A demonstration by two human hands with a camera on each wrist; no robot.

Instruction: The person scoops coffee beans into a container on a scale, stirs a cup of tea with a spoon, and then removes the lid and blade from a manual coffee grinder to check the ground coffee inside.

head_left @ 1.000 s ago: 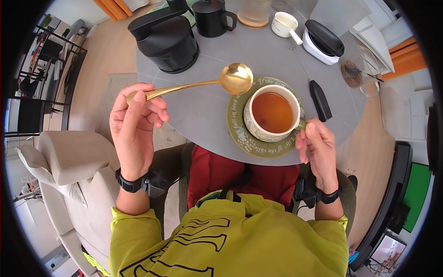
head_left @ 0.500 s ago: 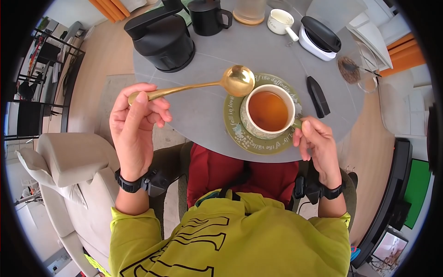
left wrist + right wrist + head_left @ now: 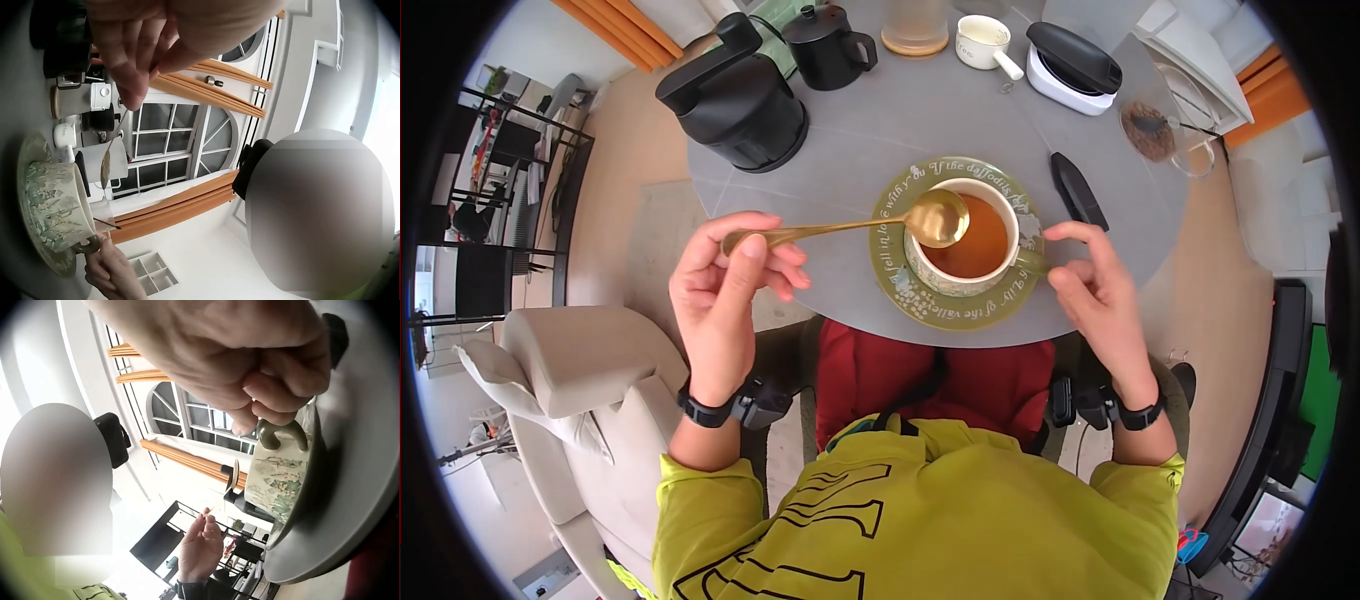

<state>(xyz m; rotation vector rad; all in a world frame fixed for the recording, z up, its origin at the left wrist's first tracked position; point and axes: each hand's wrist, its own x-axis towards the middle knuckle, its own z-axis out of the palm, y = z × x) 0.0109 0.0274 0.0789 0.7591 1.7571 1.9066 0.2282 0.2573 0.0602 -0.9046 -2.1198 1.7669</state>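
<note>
My left hand (image 3: 720, 290) pinches the end of a gold spoon (image 3: 815, 230) between thumb and fingers. Level above the cup's left rim hangs the spoon's bowl, clear of the tea in the left wrist view. The patterned cup (image 3: 56, 203) holds amber tea (image 3: 985, 240) and stands on a green saucer (image 3: 890, 275) with white lettering. At the cup's right, my right hand (image 3: 1105, 300) has its thumb and index finger spread apart, fingertips right beside the green handle (image 3: 275, 434). In the right wrist view its other fingers are bent.
On the grey round table (image 3: 820, 280) a black kettle (image 3: 745, 120) and a black pot (image 3: 825, 50) stand back left. Farther right are a small white pan (image 3: 983, 42), a white scale with a black top (image 3: 1075, 65), a black oblong object (image 3: 1078, 190) and a clear container (image 3: 1145, 130).
The spoon has moved right and toward me, so its bowl now overlaps the cup's opening. My right thumb and index finger have spread apart at the handle. The head view has shifted slightly.
</note>
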